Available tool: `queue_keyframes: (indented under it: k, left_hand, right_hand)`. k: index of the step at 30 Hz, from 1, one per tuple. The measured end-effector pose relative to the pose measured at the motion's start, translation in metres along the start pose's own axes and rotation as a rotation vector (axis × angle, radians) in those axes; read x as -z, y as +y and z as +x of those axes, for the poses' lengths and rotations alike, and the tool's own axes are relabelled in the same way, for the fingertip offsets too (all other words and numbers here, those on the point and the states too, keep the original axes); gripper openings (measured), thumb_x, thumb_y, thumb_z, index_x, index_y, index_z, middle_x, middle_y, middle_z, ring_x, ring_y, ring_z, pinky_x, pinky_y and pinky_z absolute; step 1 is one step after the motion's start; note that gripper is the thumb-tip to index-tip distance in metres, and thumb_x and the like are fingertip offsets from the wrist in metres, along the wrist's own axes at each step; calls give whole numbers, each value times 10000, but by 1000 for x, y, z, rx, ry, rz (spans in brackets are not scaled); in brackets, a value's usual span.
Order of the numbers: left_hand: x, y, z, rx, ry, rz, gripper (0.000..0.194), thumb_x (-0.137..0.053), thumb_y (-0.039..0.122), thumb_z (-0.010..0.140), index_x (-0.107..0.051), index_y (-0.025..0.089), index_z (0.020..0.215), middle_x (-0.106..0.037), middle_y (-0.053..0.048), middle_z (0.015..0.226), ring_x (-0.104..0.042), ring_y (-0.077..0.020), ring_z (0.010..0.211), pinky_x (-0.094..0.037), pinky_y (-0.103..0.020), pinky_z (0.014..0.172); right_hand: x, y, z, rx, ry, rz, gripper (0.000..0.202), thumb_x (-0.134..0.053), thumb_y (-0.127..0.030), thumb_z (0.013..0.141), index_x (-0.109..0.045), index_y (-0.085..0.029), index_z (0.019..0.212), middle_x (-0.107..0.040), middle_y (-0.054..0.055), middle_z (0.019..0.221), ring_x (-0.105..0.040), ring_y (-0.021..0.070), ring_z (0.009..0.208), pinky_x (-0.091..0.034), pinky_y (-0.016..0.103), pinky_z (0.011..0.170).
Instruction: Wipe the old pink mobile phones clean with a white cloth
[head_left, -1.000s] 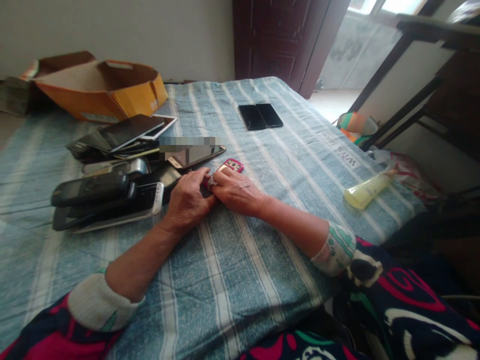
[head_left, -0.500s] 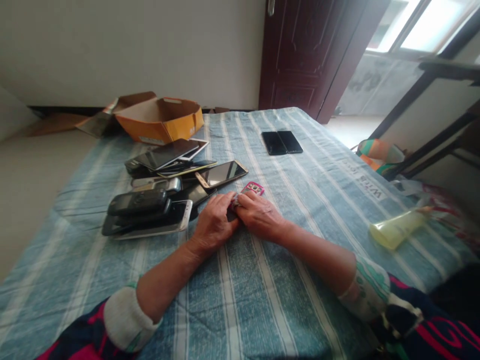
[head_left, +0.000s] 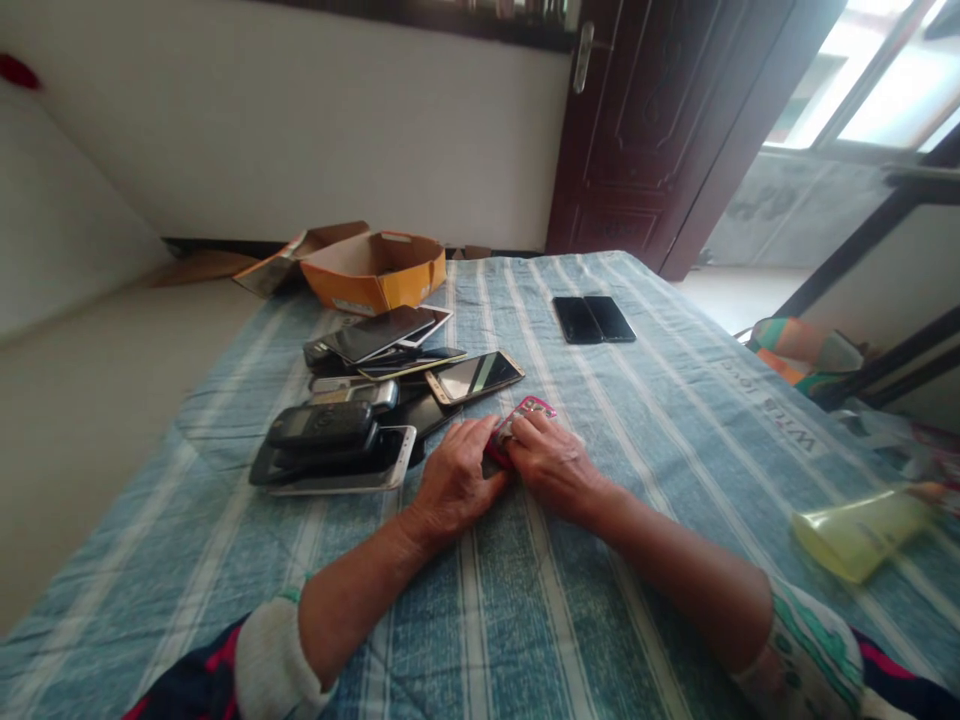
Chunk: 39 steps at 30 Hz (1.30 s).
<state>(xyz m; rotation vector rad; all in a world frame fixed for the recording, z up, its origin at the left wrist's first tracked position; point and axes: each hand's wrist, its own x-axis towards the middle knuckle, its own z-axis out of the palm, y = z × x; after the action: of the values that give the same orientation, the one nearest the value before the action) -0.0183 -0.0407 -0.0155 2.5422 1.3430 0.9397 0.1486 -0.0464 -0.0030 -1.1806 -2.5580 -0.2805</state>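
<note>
A small pink phone (head_left: 534, 406) lies low over the striped cloth, mostly covered by my fingers. My left hand (head_left: 459, 477) grips its left side, fingers curled round the edge and thumb near the bottom. From the right, my right hand (head_left: 553, 462) is closed over the phone's face, fingertips bent down on it. Just beyond my hands rests a gold-edged phone (head_left: 477, 377). To the left is a loose pile with a black handset (head_left: 321, 426), a silver-grey phone (head_left: 379, 395), a white-edged phone (head_left: 403, 460) and a dark flat phone (head_left: 386, 333).
An open orange cardboard box (head_left: 375, 287) stands at the far left of the cloth-covered table (head_left: 247, 600). Two black phones (head_left: 594, 319) lie side by side farther back. A yellow translucent object (head_left: 859, 532) is at the right, near plastic bags.
The camera view has shifted, so everything appears lower and farther right. My right fingers have moved slightly on the pink phone, and both hands remain on it.
</note>
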Motion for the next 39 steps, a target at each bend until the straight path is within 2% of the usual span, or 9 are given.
queue_keyframes:
  k: [4, 8, 12, 16, 21, 23, 28, 35, 39]
  left_hand:
    - [1, 1, -1, -3, -1, -5, 505, -685, 294, 750, -527, 139, 1204, -655, -129, 1070, -629, -277, 976, -526, -441, 889]
    - [0, 3, -1, 1, 3, 4, 509, -696, 297, 749, -529, 110, 1192, -657, -139, 1047, -626, -283, 963, -523, -445, 881]
    - [0, 5, -2, -10, 7, 1, 492, -681, 303, 764, -528, 101, 1186, -655, -141, 1041, -626, -285, 957, -530, -446, 861]
    - [-1, 4, -2, -33, 20, -3, 484, -655, 368, 790, -531, 105, 1178, -654, -143, 1034, -627, -286, 944, -535, -450, 845]
    - [-4, 6, -2, 11, 21, 11, 602, -728, 384, 723, -516, 77, 1195, -645, -162, 1044, -614, -305, 967, -527, -459, 863]
    - [-5, 8, -1, 43, 21, 34, 609, -732, 370, 718, -511, 69, 1199, -646, -161, 1026, -614, -302, 947, -531, -455, 848]
    - [-4, 11, 1, 69, -6, 68, 563, -713, 340, 730, -513, 99, 1197, -652, -126, 988, -616, -275, 887, -543, -420, 795]
    - [-8, 7, -1, 39, 43, 41, 542, -687, 317, 745, -509, 74, 1195, -646, -151, 1016, -615, -296, 950, -531, -444, 843]
    - [-7, 9, 0, 50, 35, 35, 553, -691, 330, 742, -509, 77, 1200, -648, -151, 1017, -620, -294, 933, -535, -445, 828]
  right_hand:
    - [1, 11, 15, -108, -65, -58, 189, -503, -136, 916, -651, -156, 800, -588, 78, 885, -500, 226, 870, -422, 324, 679]
    - [4, 32, 15, -276, -130, -78, 198, -500, -94, 894, -658, -167, 800, -589, 90, 903, -499, 231, 887, -409, 313, 650]
    - [8, 46, 5, -377, -70, -22, 227, -468, -78, 899, -661, -183, 839, -583, 76, 896, -479, 215, 884, -399, 300, 708]
    - [11, 31, 4, -232, 24, 35, 221, -452, -92, 921, -655, -177, 902, -578, 73, 924, -465, 207, 912, -387, 292, 737]
    - [6, 11, 14, -30, -44, 37, 157, -538, -206, 921, -648, -163, 817, -575, 69, 893, -473, 210, 884, -393, 310, 710]
    - [4, 16, 17, -49, -77, 19, 153, -541, -200, 918, -652, -165, 817, -576, 71, 896, -476, 213, 885, -396, 314, 701]
    - [5, 33, 16, -220, -122, -44, 176, -498, -124, 915, -652, -171, 846, -580, 76, 915, -487, 216, 903, -401, 303, 683]
    - [3, 9, 14, -80, -104, -19, 129, -551, -206, 910, -642, -172, 825, -572, 59, 905, -492, 212, 888, -403, 316, 700]
    - [2, 20, 20, -143, -125, -32, 144, -521, -173, 916, -648, -176, 848, -572, 70, 914, -489, 218, 913, -399, 309, 678]
